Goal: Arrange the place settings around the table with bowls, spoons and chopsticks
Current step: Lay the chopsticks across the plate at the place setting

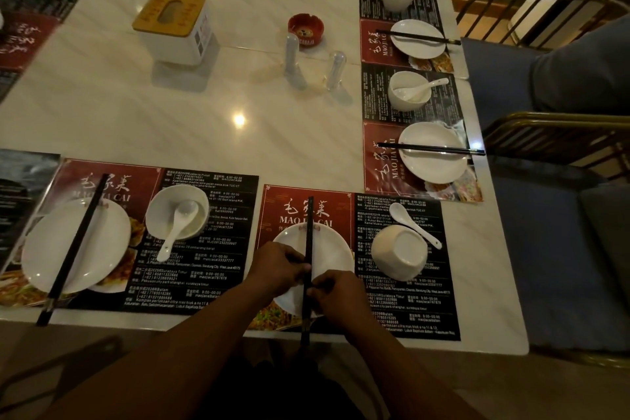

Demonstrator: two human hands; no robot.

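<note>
The left hand (278, 269) and right hand (335, 293) pinch the 2 black chopsticks (309, 232) with curled fingers, from 9 and 4 o'clock. The chopsticks lie 12-to-6 across the plate (332, 252) on the bench (221, 153). A bowl (399, 256) sits at 3 o'clock.

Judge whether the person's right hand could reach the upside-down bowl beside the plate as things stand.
Probably yes. The upside-down bowl sits just to the right of the right hand with nothing between them. That hand pinches the chopsticks, though, so it would need to let go first.
</note>
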